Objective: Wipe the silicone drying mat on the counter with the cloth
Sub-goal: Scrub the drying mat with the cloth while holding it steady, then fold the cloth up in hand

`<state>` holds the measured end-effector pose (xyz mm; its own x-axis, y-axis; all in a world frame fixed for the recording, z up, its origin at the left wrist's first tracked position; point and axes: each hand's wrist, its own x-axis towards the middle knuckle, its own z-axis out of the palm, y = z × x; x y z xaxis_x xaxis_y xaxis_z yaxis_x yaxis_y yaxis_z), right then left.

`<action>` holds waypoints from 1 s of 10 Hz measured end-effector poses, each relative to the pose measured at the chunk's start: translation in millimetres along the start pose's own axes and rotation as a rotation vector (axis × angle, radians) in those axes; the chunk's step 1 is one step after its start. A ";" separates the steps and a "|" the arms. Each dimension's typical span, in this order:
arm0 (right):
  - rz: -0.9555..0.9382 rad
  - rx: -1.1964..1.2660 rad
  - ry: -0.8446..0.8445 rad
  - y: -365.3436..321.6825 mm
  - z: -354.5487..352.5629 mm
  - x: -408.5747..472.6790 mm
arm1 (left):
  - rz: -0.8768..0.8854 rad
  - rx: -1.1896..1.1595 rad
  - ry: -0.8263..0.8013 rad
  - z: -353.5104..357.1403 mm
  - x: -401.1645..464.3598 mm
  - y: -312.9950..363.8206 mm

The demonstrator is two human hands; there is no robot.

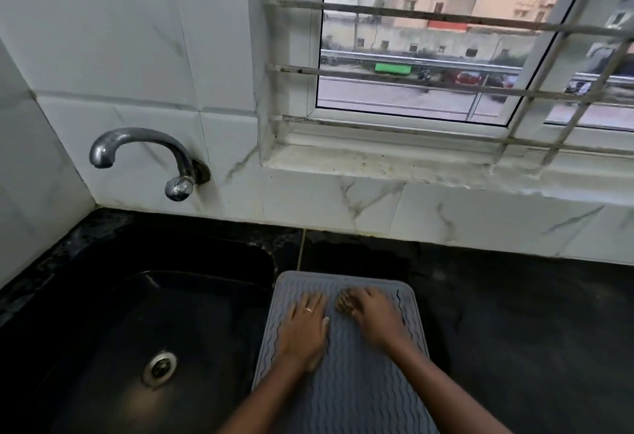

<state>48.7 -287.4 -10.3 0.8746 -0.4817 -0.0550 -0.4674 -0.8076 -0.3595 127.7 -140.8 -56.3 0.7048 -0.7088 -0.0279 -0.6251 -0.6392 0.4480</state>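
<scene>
A grey silicone drying mat [346, 396] with wavy ridges lies flat on the black counter, just right of the sink. Both of my hands rest palm down on its far half. My left hand [305, 327], with a ring on one finger, lies flat with the fingers together and pointing away from me. My right hand [372, 317] lies beside it, its fingers slightly curled toward the left hand. Neither hand holds anything. No cloth is in view.
A black sink [144, 313] with a metal drain [159, 366] sits left of the mat, under a chrome wall tap [144, 152]. Black counter [531, 330] stretches to the right. White marble tiles and a barred window [446, 49] stand behind.
</scene>
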 end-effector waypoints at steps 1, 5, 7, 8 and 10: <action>-0.042 -0.051 -0.040 -8.8 4.2 -44.4 | 0.015 0.101 -0.122 -2.2 -1.5 -2.8; 0.016 -0.030 -0.840 -30.2 -3.5 -216.6 | 0.018 0.164 -0.263 -10.4 -8.0 2.0; -0.151 0.196 -0.983 -24.4 -54.5 -182.3 | 0.013 0.158 -0.383 -30.3 -17.2 8.4; -0.087 0.388 -0.854 -26.7 -72.9 -155.6 | -0.007 0.159 -0.444 -45.1 -23.6 20.2; 0.121 0.726 -0.717 -16.7 -81.2 -126.7 | -0.115 -0.131 -0.516 -65.7 -52.6 38.8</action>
<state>-64.8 -240.5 78.4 0.8092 -0.0373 -0.5863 -0.5755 -0.2515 -0.7782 88.4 -108.8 21.3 0.4896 -0.7118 -0.5036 -0.4831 -0.7022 0.5230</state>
